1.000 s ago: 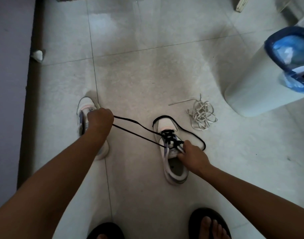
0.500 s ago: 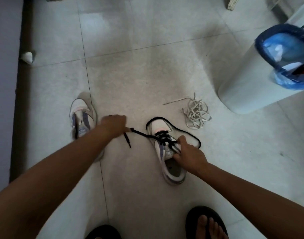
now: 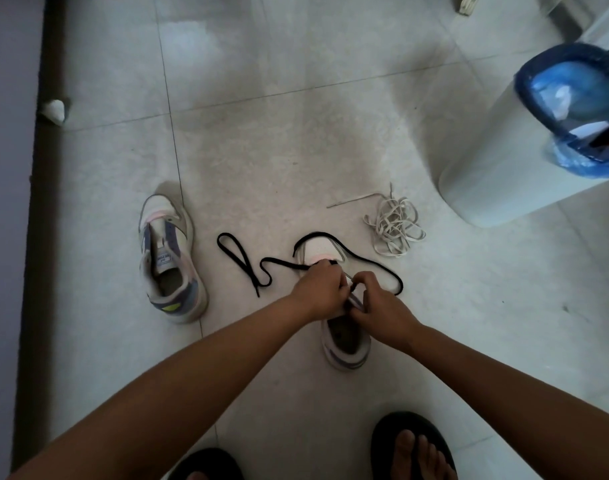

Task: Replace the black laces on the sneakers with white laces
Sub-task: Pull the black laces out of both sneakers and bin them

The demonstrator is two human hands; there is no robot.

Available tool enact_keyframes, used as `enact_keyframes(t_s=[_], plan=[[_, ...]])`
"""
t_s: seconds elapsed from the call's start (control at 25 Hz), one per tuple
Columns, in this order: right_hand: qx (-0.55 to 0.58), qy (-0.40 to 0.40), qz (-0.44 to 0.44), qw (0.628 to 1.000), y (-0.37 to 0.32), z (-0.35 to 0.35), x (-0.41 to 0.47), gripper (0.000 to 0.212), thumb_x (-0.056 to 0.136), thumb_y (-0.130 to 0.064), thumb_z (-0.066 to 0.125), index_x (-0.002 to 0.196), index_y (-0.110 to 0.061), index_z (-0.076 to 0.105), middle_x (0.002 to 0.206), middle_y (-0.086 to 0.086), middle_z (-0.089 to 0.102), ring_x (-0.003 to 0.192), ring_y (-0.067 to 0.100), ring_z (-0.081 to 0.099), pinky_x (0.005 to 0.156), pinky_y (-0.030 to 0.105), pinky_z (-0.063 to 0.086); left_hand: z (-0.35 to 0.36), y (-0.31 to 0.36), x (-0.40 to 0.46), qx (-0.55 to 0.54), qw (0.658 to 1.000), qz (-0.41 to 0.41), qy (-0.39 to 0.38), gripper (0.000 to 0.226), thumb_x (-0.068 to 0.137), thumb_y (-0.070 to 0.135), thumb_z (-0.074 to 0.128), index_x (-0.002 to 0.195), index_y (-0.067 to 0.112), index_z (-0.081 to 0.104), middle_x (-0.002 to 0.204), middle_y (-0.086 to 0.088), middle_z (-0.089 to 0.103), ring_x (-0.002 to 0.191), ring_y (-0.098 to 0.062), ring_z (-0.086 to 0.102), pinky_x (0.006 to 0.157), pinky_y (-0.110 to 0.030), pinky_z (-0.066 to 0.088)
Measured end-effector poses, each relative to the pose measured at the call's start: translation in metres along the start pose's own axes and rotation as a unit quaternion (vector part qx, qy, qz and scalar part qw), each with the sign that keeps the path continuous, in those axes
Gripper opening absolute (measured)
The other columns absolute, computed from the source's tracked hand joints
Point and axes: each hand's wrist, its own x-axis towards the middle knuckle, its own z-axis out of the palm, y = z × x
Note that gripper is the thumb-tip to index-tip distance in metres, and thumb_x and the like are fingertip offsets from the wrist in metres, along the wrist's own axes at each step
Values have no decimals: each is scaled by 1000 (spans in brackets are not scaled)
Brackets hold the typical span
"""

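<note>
Two pale sneakers stand on the tiled floor. The left sneaker (image 3: pixel 170 261) has no lace in it. Over the right sneaker (image 3: pixel 346 344) both my hands meet at the eyelets. My left hand (image 3: pixel 318 289) pinches the black lace (image 3: pixel 247 263) there, and the lace's loose end trails in loops on the floor to the left. My right hand (image 3: pixel 379 306) pinches the lace at the tongue; another stretch curves round the toe to the right. A tangled bundle of white laces (image 3: pixel 395 226) lies beyond the shoe.
A white bin (image 3: pixel 504 161) with a blue liner stands at the right. A wall and dark skirting (image 3: pixel 40 237) run along the left, with a small white lump (image 3: pixel 54 110) beside it. My feet in black sandals (image 3: pixel 414 445) are at the bottom edge.
My left hand let the pulled-out lace end drop to the floor and came back right to the shoe's eyelets, beside my right hand.
</note>
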Motion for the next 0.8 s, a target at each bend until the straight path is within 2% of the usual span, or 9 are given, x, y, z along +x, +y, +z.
enact_keyframes(t_s=[0.08,0.16,0.32,0.4,0.48,0.6,0.68,0.76,0.8], plan=[[11,-33,10,999,0,-6,4,33,86,-32,60,108,-21,38,69,-6,50,62,15,50,57,31,37,-3,-2,0,-10,1000,10,-23,21,92,17,48,95,-2,57,108,-19,54,105,-29,49,89,-41,42],[-8,-65,13,998,-1,-15,9,30,83,-34,64,97,-22,41,82,4,55,71,19,50,60,30,37,-5,-5,-5,-32,999,13,-31,15,93,15,48,97,2,55,113,-17,50,109,-27,46,92,-36,39],[-107,-90,-37,989,-4,-29,12,34,73,-43,74,83,-26,46,100,2,41,97,20,41,83,34,42,-3,-11,-19,-10,998,66,7,17,90,17,53,105,9,53,116,-8,48,109,-22,44,89,-31,36],[-123,-115,-36,985,-5,-29,11,37,72,-48,73,77,-27,43,95,-1,44,94,20,44,79,34,43,0,-13,-23,12,995,95,3,30,87,23,57,115,14,52,120,-4,47,112,-19,40,92,-31,33],[-86,-168,17,982,-6,-29,9,40,74,-49,73,78,-26,40,83,-3,51,77,17,51,62,28,41,4,-13,-24,42,995,86,-22,39,87,30,59,124,19,51,126,-3,43,117,-20,35,97,-33,31],[-30,-240,111,964,-12,-40,2,46,73,-38,78,95,-19,42,80,3,56,57,13,50,52,26,43,7,-11,-22,88,994,66,-15,44,87,31,59,128,22,48,132,-3,40,121,-24,34,99,-37,33],[-27,-223,87,971,-20,-55,0,40,77,-23,77,100,-16,46,86,8,57,55,14,51,56,33,47,4,-10,-23,78,995,58,-24,48,85,30,61,130,24,46,133,-3,39,123,-24,33,100,-36,30],[99,-157,10,982,-38,-74,0,26,79,-13,73,95,-18,54,82,8,63,56,12,55,59,36,46,-2,-4,-26,-11,997,55,-45,42,82,28,64,123,28,53,128,-2,41,120,-19,34,101,-35,31],[193,-116,-36,974,-49,-84,0,20,81,-12,71,94,-20,59,80,3,67,61,10,59,63,34,48,-8,1,-30,-99,992,62,-45,30,82,23,66,111,27,60,122,-2,47,114,-14,40,99,-33,36]])
